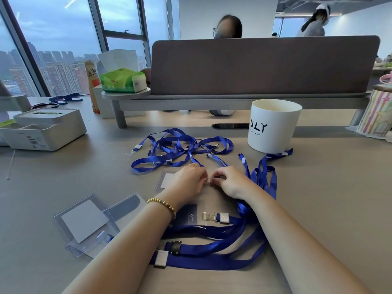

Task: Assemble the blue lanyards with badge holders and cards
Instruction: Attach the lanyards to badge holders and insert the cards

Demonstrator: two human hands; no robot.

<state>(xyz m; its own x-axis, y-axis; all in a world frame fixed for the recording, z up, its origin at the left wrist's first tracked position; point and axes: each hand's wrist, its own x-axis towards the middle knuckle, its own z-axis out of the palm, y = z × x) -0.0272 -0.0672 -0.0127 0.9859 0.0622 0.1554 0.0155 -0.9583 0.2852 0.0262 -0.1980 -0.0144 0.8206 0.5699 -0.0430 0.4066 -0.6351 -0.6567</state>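
Observation:
My left hand (188,183) and my right hand (230,181) meet at mid-table, fingertips pinched together on a small clear lanyard clip (209,181). Under my left hand lies a clear badge holder (164,181) with a white card in it. A tangle of loose blue lanyards (180,150) lies just beyond my hands. More blue lanyards (212,249) are heaped under my forearms, one clipped to a dark badge (192,215). At the left lie clear badge holders with a white card (84,219).
A white cup (273,126) stands at the back right, a striped tin (375,115) beyond it. A grey organiser box (44,128) sits at the left. A desk divider (263,64) and a shelf with a tissue pack (122,80) close off the back; people sit behind it.

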